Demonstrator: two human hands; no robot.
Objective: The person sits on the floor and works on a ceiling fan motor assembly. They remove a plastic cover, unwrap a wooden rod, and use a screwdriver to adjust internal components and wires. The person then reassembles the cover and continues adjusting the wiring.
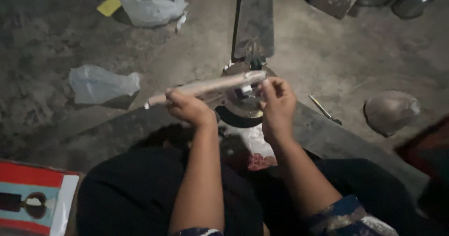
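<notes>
The fan motor hub (pixel 241 106) lies on the concrete floor (pixel 336 63) just in front of the person's knees, with dark blades running out from it: one blade (pixel 254 18) straight away from the person, others slanting off to either side beneath the arms. Across the top of the hub lies a pale wooden-looking handle (pixel 206 87), tilted slightly, its far end over the hub's centre. The left hand (pixel 187 107) is closed around this handle near its middle. The right hand (pixel 277 104) sits at the hub's right edge, fingertips pinched together on some small part there; what exactly it pinches is too blurred to tell.

This looks like the middle of work on the hub's centre fitting, with the handle braced while the fingers work a small piece. The next move probably calls for a steady left grip and fine turning or pulling from the right fingers.

Right of the hub lies a thin screwdriver-like tool (pixel 325 109), and farther right a rounded dome cover (pixel 390 112). Left of the hub sits a crumpled plastic bag (pixel 103 84).
</notes>
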